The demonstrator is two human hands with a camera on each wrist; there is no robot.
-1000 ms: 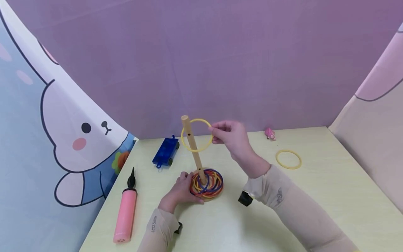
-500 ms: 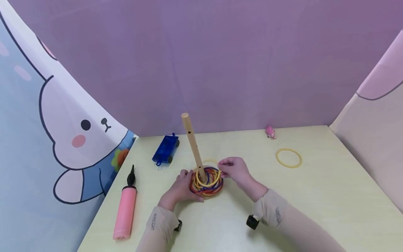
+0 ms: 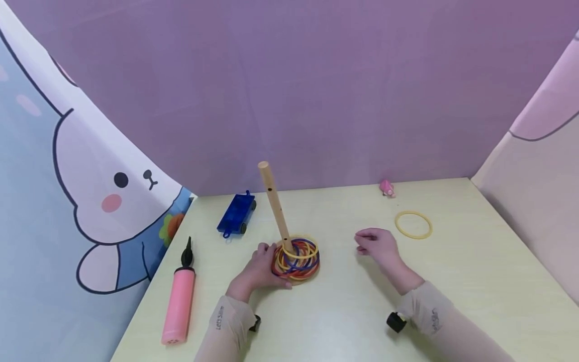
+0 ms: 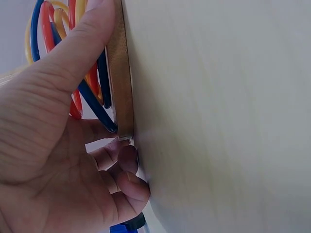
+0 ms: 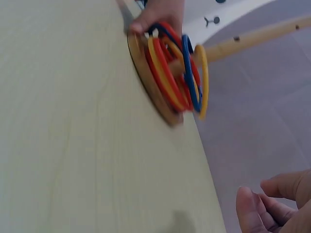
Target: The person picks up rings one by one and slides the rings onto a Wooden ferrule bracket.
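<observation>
A wooden ring-toss stand [image 3: 277, 208] rises from a round base [image 4: 121, 92], its post leaning slightly left in the head view. Red, blue and yellow rings [image 3: 309, 274] lie in a loose pile around the foot of the post. A yellow ring [image 5: 205, 82] sits on top of that pile. My left hand [image 3: 260, 269] grips the base at its left side, thumb along the near edge and fingers round the far side. Off to the right of the stand, my right hand [image 3: 380, 246] hovers with loosely bent fingers and nothing between them.
Another yellow ring [image 3: 413, 237] lies flat at the table's right, beyond my right hand. Behind it is a small pink toy [image 3: 386, 188]. A blue toy wagon [image 3: 237, 214] and a pink hand pump [image 3: 178, 306] are on the left. A purple cloth [image 3: 316, 100] hangs at the back.
My right hand lowered a yellow ring down over the post, let it go onto the pile, and moved away to the right. The left hand has stayed on the base.
</observation>
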